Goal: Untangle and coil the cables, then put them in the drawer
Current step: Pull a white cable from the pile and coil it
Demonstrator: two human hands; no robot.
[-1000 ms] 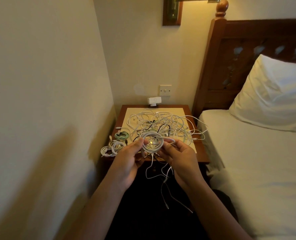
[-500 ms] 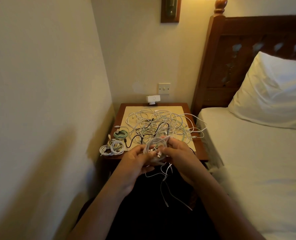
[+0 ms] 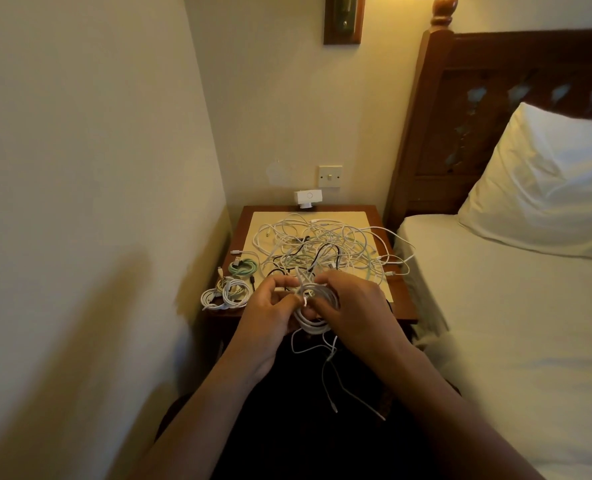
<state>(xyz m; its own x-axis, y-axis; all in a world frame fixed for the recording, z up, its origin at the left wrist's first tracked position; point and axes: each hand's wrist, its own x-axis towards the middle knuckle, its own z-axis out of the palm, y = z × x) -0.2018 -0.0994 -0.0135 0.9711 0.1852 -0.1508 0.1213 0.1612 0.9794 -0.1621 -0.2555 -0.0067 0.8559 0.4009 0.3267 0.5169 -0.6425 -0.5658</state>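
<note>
White coiled cable (image 3: 313,317) pinched between left hand (image 3: 270,320) and right hand (image 3: 353,310).

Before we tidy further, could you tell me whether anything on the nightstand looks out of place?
A tangle of white and black cables sprawls across the nightstand, with loops hanging past its right edge. Loose ends dangle from the white coil that the left hand and right hand hold. Nothing looks damaged.

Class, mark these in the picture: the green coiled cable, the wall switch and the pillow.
green coiled cable (image 3: 244,266), head view, looped strands
wall switch (image 3: 330,176), head view, plate centre
pillow (image 3: 547,181), head view, middle of its front
</note>
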